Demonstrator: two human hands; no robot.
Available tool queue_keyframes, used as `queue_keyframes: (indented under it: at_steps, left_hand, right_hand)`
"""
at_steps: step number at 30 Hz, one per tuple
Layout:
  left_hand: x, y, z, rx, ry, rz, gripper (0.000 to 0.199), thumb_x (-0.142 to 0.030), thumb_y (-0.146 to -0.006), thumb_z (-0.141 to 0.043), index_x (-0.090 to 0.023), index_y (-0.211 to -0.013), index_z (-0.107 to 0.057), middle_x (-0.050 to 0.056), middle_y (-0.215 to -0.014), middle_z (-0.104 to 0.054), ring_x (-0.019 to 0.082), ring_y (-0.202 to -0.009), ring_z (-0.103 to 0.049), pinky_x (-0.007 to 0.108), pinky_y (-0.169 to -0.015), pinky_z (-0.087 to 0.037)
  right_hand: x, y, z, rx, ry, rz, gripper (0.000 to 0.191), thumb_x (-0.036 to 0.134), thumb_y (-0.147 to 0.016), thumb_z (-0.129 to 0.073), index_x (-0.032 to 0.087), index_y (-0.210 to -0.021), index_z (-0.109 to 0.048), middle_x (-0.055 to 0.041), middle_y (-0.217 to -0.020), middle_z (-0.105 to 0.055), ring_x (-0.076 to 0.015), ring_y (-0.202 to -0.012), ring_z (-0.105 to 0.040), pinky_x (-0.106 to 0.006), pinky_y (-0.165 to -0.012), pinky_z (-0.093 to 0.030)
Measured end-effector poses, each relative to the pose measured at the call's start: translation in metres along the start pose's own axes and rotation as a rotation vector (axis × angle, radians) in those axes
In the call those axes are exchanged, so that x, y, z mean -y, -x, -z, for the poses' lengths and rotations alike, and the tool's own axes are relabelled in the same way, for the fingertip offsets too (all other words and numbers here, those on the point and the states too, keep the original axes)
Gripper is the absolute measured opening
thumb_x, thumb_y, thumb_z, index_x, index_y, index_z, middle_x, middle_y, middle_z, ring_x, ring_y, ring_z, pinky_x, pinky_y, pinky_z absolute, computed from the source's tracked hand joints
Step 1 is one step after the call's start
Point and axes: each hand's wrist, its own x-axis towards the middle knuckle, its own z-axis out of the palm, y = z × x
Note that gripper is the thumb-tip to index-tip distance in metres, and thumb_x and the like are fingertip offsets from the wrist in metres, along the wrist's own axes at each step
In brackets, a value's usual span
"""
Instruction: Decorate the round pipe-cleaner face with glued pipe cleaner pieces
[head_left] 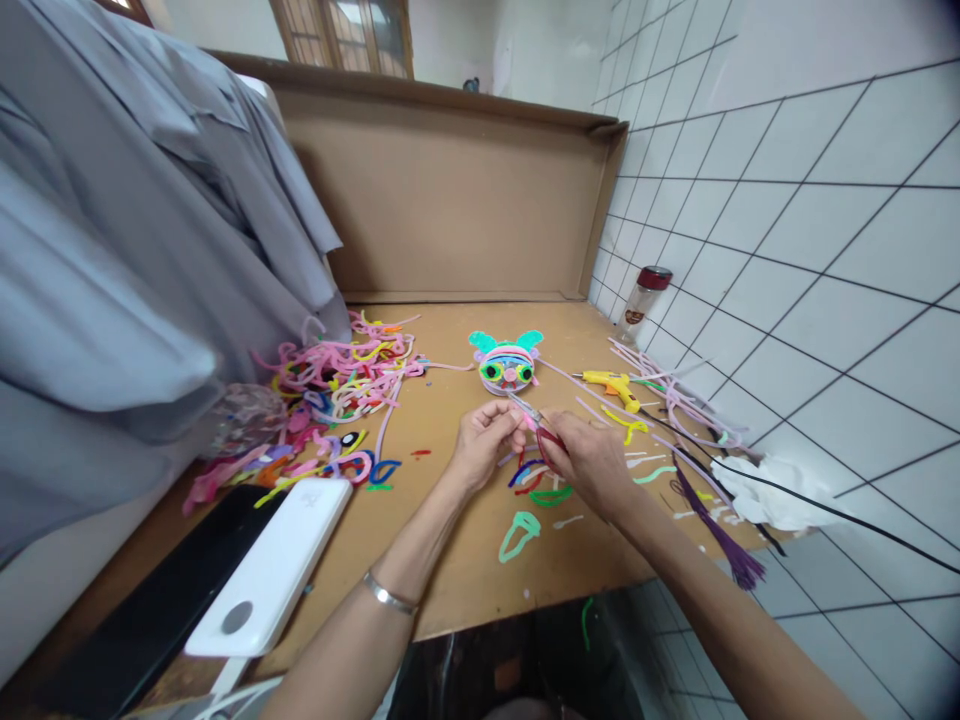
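My right hand (589, 458) is closed around the red handles of a pair of scissors (550, 440), whose blades point up and to the left. A small pink piece, probably pipe cleaner, is pinched in my left hand (487, 437), close by the blades. Just beyond my hands sits a colourful animal head made of pipe cleaners (509, 364), with teal ears, yellow-green ringed eyes and a pink nose. Between my wrists lie several bent pipe cleaner pieces (551, 495) in green, red and blue. Nearer the front edge is a mint-green loop (519, 536).
Heaped pipe cleaners (352, 370) cover the left side. A white power bank (270, 570) lies on a black slab (150, 610). To the right are a yellow glue gun (615, 386) with a black cord, a glass jar (643, 300) and crumpled tissue (780, 492). Cardboard (450, 200) stands behind.
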Motion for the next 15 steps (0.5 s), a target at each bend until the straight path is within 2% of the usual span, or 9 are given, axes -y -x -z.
queue_keyframes:
  at_steps: [2, 5, 8, 10, 11, 13, 15]
  left_hand:
    - [0.0, -0.001, 0.0, -0.005, 0.001, -0.002, 0.034, -0.043, -0.065, -0.077, -0.013, -0.067, -0.061, -0.002, -0.05, -0.057, 0.006, -0.043, -0.046, 0.02, -0.049, -0.037]
    - [0.0, -0.003, 0.002, -0.044, 0.012, 0.0, 0.034, -0.043, -0.063, -0.078, -0.013, -0.066, -0.061, -0.002, -0.05, -0.056, 0.006, -0.044, -0.046, 0.019, -0.047, -0.038]
    - [0.0, -0.006, 0.003, -0.096, 0.022, -0.007, 0.035, -0.042, -0.061, -0.079, -0.014, -0.069, -0.061, -0.003, -0.051, -0.057, 0.006, -0.044, -0.047, 0.018, -0.046, -0.039]
    - [0.0, -0.006, 0.004, -0.126, 0.037, 0.008, 0.035, -0.041, -0.06, -0.079, -0.014, -0.073, -0.062, -0.002, -0.053, -0.058, 0.006, -0.045, -0.049, 0.018, -0.045, -0.039]
    - [0.0, -0.007, 0.004, -0.138, 0.047, 0.024, 0.035, -0.041, -0.059, -0.079, -0.014, -0.075, -0.062, -0.002, -0.054, -0.059, 0.007, -0.046, -0.05, 0.017, -0.044, -0.039]
    - [0.0, -0.007, 0.005, -0.139, 0.054, 0.064, 0.037, -0.041, -0.06, -0.079, -0.013, -0.08, -0.064, -0.002, -0.055, -0.06, 0.007, -0.046, -0.051, 0.016, -0.042, -0.038]
    - [0.001, -0.008, 0.006, -0.137, 0.056, 0.096, 0.037, -0.042, -0.059, -0.079, -0.014, -0.076, -0.063, -0.001, -0.054, -0.06, 0.007, -0.043, -0.048, 0.017, -0.038, -0.036]
  right_hand:
    - [-0.001, -0.001, 0.001, 0.001, -0.125, -0.021, 0.021, 0.026, -0.093, -0.047, 0.02, -0.106, -0.063, -0.006, -0.092, -0.071, -0.0181, -0.081, -0.064, -0.027, -0.068, -0.039]
    - [-0.011, -0.004, 0.0, -0.077, -0.343, -0.106, 0.03, 0.028, -0.09, -0.046, 0.02, -0.116, -0.059, -0.0081, -0.105, -0.069, -0.0195, -0.091, -0.064, -0.029, -0.075, -0.045]
    - [-0.037, -0.006, -0.001, -0.133, -0.432, -0.312, 0.041, 0.036, -0.084, -0.054, 0.018, -0.12, -0.054, -0.0069, -0.098, -0.068, -0.0183, -0.079, -0.063, -0.03, -0.07, -0.047]
    - [-0.058, -0.005, -0.003, -0.099, -0.345, -0.458, 0.046, 0.037, -0.078, -0.06, 0.018, -0.12, -0.053, -0.0033, -0.086, -0.067, -0.0178, -0.07, -0.061, -0.029, -0.066, -0.046]
    - [-0.069, -0.003, -0.003, -0.064, -0.276, -0.516, 0.043, 0.035, -0.076, -0.06, 0.018, -0.116, -0.055, -0.0022, -0.081, -0.066, -0.018, -0.07, -0.06, -0.029, -0.065, -0.045]
    - [-0.086, 0.003, -0.002, -0.001, -0.131, -0.607, 0.032, 0.031, -0.077, -0.059, 0.018, -0.106, -0.06, -0.0039, -0.084, -0.067, -0.0187, -0.074, -0.062, -0.028, -0.066, -0.043]
    - [-0.097, 0.008, 0.0, 0.06, 0.031, -0.68, 0.024, 0.031, -0.079, -0.059, 0.019, -0.099, -0.065, -0.0065, -0.09, -0.07, -0.0203, -0.081, -0.064, -0.027, -0.067, -0.042]
